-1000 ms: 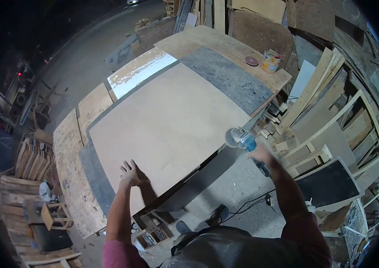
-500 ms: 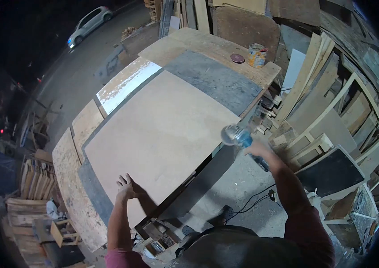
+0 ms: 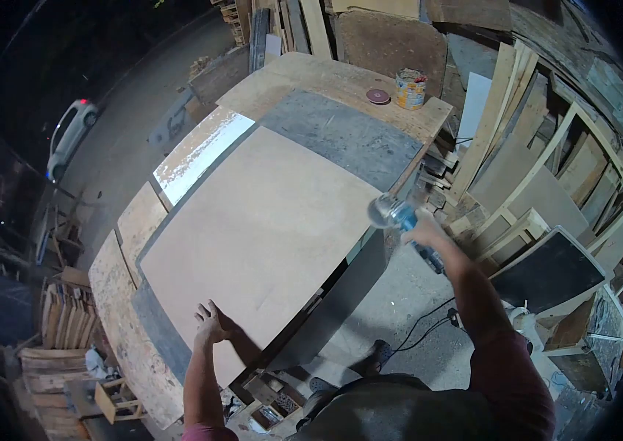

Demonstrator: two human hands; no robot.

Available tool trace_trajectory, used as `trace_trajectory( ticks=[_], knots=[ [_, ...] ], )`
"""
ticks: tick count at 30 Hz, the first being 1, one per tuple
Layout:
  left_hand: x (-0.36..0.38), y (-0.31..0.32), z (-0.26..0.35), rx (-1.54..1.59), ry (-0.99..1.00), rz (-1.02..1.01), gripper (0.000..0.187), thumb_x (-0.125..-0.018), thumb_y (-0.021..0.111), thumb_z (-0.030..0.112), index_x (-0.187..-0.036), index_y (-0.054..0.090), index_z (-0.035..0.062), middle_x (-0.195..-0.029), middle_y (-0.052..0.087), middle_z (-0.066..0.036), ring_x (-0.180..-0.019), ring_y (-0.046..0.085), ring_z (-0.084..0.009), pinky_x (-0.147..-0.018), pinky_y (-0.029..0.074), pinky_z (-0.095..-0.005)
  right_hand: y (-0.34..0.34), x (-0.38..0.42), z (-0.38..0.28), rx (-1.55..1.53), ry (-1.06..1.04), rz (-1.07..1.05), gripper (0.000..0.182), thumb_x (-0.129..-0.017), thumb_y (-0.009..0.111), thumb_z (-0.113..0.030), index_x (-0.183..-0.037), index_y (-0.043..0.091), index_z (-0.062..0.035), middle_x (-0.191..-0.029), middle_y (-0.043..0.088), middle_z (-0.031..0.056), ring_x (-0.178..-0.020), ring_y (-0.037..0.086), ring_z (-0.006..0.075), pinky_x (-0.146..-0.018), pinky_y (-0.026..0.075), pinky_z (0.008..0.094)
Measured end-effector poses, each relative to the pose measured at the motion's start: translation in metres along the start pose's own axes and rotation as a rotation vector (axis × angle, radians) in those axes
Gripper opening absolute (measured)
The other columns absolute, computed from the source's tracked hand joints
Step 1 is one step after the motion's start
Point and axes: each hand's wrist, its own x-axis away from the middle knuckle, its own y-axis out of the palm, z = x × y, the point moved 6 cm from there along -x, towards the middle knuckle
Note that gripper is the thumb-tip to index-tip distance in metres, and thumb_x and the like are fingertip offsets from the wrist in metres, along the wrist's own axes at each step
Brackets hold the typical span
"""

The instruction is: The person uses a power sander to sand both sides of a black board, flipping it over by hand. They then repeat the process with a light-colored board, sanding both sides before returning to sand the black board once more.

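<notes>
A large pale board (image 3: 267, 228) lies flat on a dark grey sheet (image 3: 348, 136) on the workbench. My left hand (image 3: 210, 325) rests at the board's near left part, fingers spread, holding nothing. My right hand (image 3: 423, 229) is wrapped round a blue angle grinder (image 3: 403, 216). The grinder's round head is at the board's right corner; whether it touches the board I cannot tell.
On the bench's far end are a paint-stained can (image 3: 410, 90) and a reddish disc (image 3: 378, 96). Wooden frames and planks (image 3: 499, 117) lean at the right. A black cable (image 3: 421, 321) crosses the floor near my feet. A car (image 3: 72, 140) is on the road.
The view has shifted slightly. The car has moved left and down in the picture. My right hand still holds the grinder by the board's right corner, and my left hand stays spread on the board.
</notes>
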Motion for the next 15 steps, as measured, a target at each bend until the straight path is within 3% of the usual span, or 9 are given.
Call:
trace_trajectory(
  ticks=[6,11,15],
  knots=[
    [-0.004,0.003,-0.005,-0.029,0.039,-0.027,0.161,-0.043,0.089,0.064,-0.15,-0.015,0.0038,-0.151,-0.01,-0.04,-0.137,-0.001,-0.0622,-0.112,0.021,-0.0639,0.03,0.033,-0.022,0.063,-0.007,-0.147,0.07,-0.051,0.079,-0.032,-0.109,0.061,0.0015,-0.111,0.065,0.0257,-0.103,0.063,0.0389,-0.085,0.052,0.0414],
    [0.006,-0.003,0.003,-0.003,0.043,0.049,0.153,-0.048,0.091,0.057,-0.152,-0.009,0.0066,-0.154,-0.007,-0.036,-0.14,0.001,-0.0589,-0.111,0.025,-0.0627,-0.005,-0.003,-0.001,0.085,0.033,-0.078,0.065,-0.049,0.08,-0.031,-0.105,0.062,-0.0018,-0.103,0.067,0.021,-0.096,0.065,0.0351,-0.08,0.052,0.0395],
    [0.004,-0.002,0.0,-0.025,0.031,0.043,0.152,-0.048,0.09,0.058,-0.152,-0.009,0.0066,-0.154,-0.006,-0.036,-0.139,0.001,-0.059,-0.112,0.024,-0.0619,0.004,-0.027,0.017,-0.078,0.058,-0.12,0.072,-0.051,0.08,-0.031,-0.113,0.059,0.001,-0.103,0.067,0.0214,-0.094,0.065,0.0348,-0.084,0.051,0.0385]
  ],
)
